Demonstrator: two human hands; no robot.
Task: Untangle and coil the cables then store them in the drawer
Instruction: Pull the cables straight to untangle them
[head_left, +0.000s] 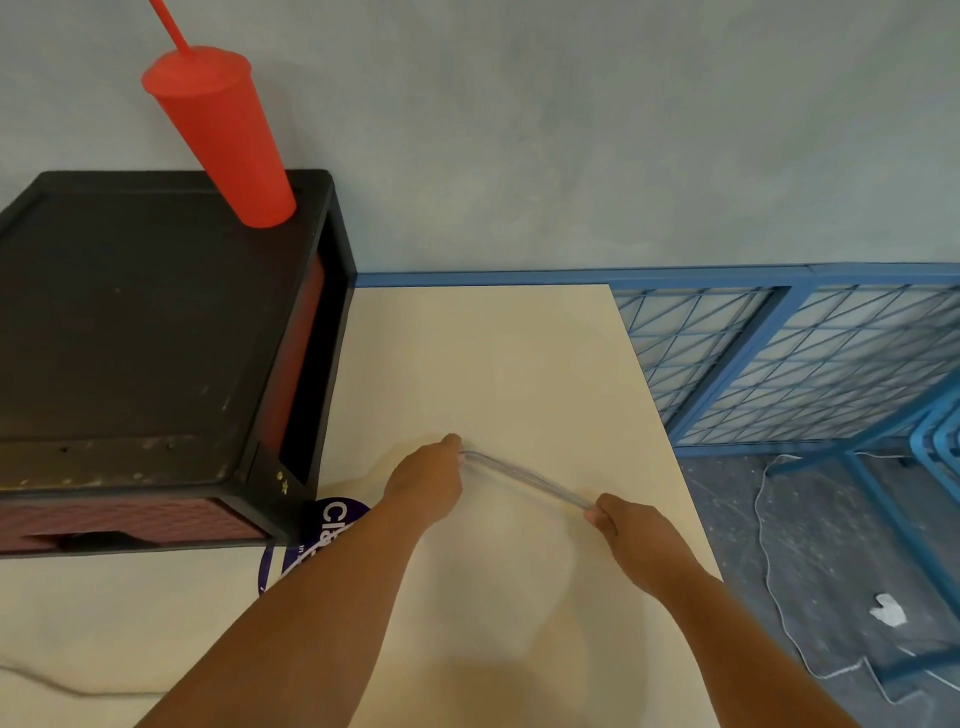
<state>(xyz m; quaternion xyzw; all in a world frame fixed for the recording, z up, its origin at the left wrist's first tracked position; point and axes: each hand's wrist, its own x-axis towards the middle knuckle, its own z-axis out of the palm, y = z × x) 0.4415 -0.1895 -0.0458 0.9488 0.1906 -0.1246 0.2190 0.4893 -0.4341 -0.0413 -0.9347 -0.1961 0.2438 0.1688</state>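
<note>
A pale cable (524, 477) is stretched in a few parallel strands between my two hands, just above the cream table (493, 364). My left hand (428, 478) pinches its far end, fingers closed. My right hand (621, 525) grips the near end at the right. To the left stands a black drawer unit (130, 338) with red woven drawer fronts (130, 522); the front drawer looks closed. Another pale cable (62, 686) trails across the table's near left corner.
A red tumbler with a straw (223, 135) stands on the back right corner of the drawer unit. A purple round sticker (317, 540) lies beside the unit. The table's right edge drops to a grey floor with a blue metal frame (779, 358) and a white cord (769, 571).
</note>
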